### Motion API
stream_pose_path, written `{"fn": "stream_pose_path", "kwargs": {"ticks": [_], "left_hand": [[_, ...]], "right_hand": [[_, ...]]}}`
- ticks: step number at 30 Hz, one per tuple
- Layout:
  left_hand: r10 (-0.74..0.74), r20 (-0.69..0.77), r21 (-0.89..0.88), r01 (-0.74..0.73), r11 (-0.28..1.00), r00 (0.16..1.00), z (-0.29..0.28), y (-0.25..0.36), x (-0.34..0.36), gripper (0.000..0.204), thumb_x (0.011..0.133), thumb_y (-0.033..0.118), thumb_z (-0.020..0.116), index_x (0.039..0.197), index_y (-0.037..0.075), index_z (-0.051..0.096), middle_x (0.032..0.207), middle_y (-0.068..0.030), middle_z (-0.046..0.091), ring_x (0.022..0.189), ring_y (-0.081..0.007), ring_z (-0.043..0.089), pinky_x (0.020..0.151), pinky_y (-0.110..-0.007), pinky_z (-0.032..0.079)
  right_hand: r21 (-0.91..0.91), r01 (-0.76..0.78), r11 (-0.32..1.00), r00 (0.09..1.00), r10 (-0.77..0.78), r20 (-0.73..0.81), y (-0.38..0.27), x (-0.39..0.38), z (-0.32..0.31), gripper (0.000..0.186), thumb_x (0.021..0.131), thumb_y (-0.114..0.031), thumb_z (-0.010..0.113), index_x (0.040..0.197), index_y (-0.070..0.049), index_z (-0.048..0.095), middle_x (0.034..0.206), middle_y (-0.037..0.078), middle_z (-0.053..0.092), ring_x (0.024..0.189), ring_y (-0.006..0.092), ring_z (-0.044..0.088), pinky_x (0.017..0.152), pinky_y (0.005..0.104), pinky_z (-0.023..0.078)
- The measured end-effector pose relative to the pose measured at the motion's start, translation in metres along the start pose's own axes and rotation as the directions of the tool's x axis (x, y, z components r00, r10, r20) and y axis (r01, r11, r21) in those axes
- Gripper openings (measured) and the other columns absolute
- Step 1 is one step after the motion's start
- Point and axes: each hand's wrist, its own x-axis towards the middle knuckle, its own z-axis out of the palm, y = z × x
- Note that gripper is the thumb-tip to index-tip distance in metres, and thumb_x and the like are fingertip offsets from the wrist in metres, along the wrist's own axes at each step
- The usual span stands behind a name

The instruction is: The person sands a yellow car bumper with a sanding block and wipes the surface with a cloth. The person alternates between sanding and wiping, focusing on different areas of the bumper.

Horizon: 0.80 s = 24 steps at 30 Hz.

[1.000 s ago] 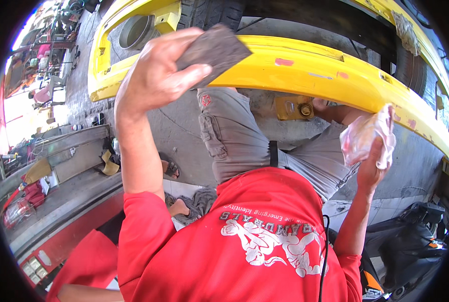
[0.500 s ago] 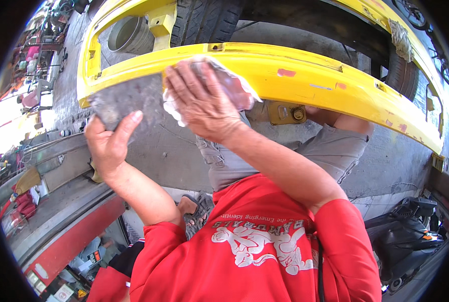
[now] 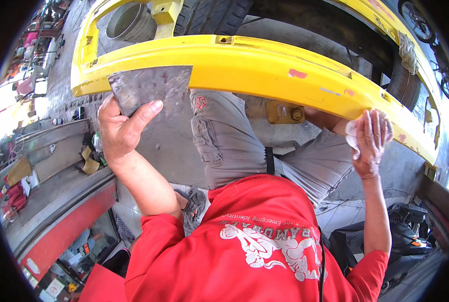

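A long yellow bumper-like panel [image 3: 259, 65] stretches across in front of me, marked with several reddish patches and a pale scuff. My left hand [image 3: 121, 131] is closed on a thin, grey, stained flat plate [image 3: 154, 88], thumb on top and fingers beneath. The plate's far edge overlaps the left part of the panel in view; whether they touch I cannot tell. Over at the right end, my right hand [image 3: 369, 146] presses a folded white cloth [image 3: 353, 135] against the panel's face, fingers laid along it.
Beyond the panel are a tire [image 3: 209, 20] and a grey bucket [image 3: 128, 22]. A yellow container [image 3: 285, 111] sits on the floor below it. Crumpled material [image 3: 407, 53] hangs on the far yellow part. At left is a cluttered bench [image 3: 58, 189]; a black motorcycle [image 3: 405, 231] stands at right.
My right hand has travelled with the cloth from the left-middle of the panel to its right end. My left hand and the plate have shifted slightly right, and the plate is now tilted differently.
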Motion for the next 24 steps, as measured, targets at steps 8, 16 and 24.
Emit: {"fn": "stream_pose_path", "kwargs": {"ticks": [8,16,24], "left_hand": [[0.099,0.003,0.045,-0.099,0.994,0.995,-0.002,0.008,0.01,0.044,0.086,-0.001,0.082,0.13,-0.005,0.075,0.124,-0.009,0.078,0.114,-0.0196,0.071,0.108,-0.036,0.05],[0.206,-0.066,0.047,-0.203,0.978,0.976,-0.021,0.032,-0.006,0.045,0.086,0.0,0.081,0.13,-0.006,0.075,0.127,-0.0113,0.077,0.119,-0.0208,0.069,0.112,-0.038,0.047],[0.128,0.096,-0.074,-0.122,0.99,0.987,0.036,0.022,0.028,0.042,0.088,0.0,0.081,0.129,-0.005,0.076,0.126,-0.0103,0.079,0.115,-0.0202,0.071,0.109,-0.036,0.049]], "right_hand": [[0.316,0.094,0.944,0.995,-0.083,-0.048,-0.229,0.178,0.051,0.068,0.1,-0.028,0.063,0.166,-0.013,0.051,0.179,0.005,0.039,0.169,0.0248,0.027,0.138,0.0509,0.014],[0.387,0.183,0.904,0.978,-0.126,-0.168,-0.241,0.215,0.024,0.063,0.093,-0.027,0.061,0.152,-0.005,0.064,0.168,0.01,0.054,0.164,0.0256,0.039,0.138,0.0518,0.018],[0.216,-0.431,0.876,0.886,0.456,-0.084,-0.016,-0.026,0.008,0.069,0.096,-0.017,0.072,0.164,-0.017,0.057,0.174,0.009,0.048,0.165,0.0285,0.038,0.139,0.0497,0.018]]}}
